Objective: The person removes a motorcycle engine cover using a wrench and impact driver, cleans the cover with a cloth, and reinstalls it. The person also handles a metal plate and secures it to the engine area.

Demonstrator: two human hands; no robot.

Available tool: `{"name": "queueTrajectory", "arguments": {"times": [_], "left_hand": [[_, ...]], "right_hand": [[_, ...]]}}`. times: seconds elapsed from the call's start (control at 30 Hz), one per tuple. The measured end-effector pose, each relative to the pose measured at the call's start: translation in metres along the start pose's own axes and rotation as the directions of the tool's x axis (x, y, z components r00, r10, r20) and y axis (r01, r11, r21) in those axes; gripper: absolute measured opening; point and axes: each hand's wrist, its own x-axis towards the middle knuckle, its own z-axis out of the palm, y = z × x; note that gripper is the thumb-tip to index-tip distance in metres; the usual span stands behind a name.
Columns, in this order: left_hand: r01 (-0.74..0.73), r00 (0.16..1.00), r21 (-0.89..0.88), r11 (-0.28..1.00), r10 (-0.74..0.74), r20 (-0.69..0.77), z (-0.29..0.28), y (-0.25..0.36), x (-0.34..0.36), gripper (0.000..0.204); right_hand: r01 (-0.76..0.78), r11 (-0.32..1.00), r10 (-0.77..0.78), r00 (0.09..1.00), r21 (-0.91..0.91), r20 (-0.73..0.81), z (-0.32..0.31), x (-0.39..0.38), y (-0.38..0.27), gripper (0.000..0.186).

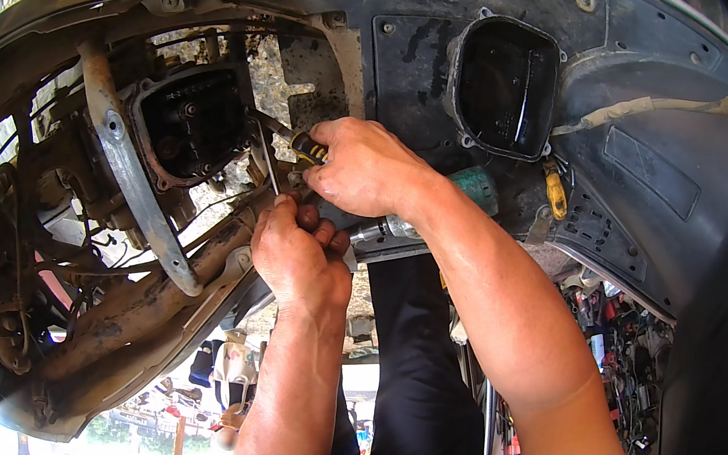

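Note:
My right hand (368,171) is closed round a tool with a yellow-and-black handle (308,148). Its dark shaft reaches left to the edge of an open, oily black housing (200,121). Just below, my left hand (303,251) pinches a thin metal rod (266,160) that slants up toward the tip of that tool. The rod's lower end is hidden in my fingers. Behind my right wrist lies a green-bodied power tool (475,188), its silver nose (373,231) showing beside my left fingers.
A black box-shaped cover (505,88) rests on the dark plastic panel (619,211) at right. Near it lie a yellow-handled tool (556,193) and a frayed tan strip (644,110). A worn metal bar (134,177) crosses the frame at left. Many tools (619,363) lie at lower right.

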Motion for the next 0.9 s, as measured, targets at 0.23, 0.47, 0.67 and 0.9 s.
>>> {"name": "queueTrajectory", "arguments": {"times": [0.23,0.47,0.67,0.9], "left_hand": [[0.001,1.0,-0.024,1.0,-0.001,0.013,-0.002,-0.001,0.001,0.008],[0.007,1.0,-0.008,1.0,-0.007,0.003,-0.002,-0.001,0.0,0.008],[0.035,0.999,-0.036,0.999,-0.034,0.026,-0.001,0.005,-0.004,0.009],[0.116,0.975,-0.071,0.991,-0.1,0.197,0.01,0.036,-0.018,0.012]], "right_hand": [[0.128,0.992,-0.128,0.992,0.006,-0.015,0.002,0.006,0.001,0.03],[0.036,0.999,-0.037,0.979,0.01,0.203,-0.016,0.015,-0.009,0.02],[-0.073,0.996,0.057,0.969,0.06,0.241,-0.021,0.016,-0.016,0.02],[-0.152,0.984,0.118,0.948,0.094,0.296,-0.035,0.015,-0.022,0.02]]}}
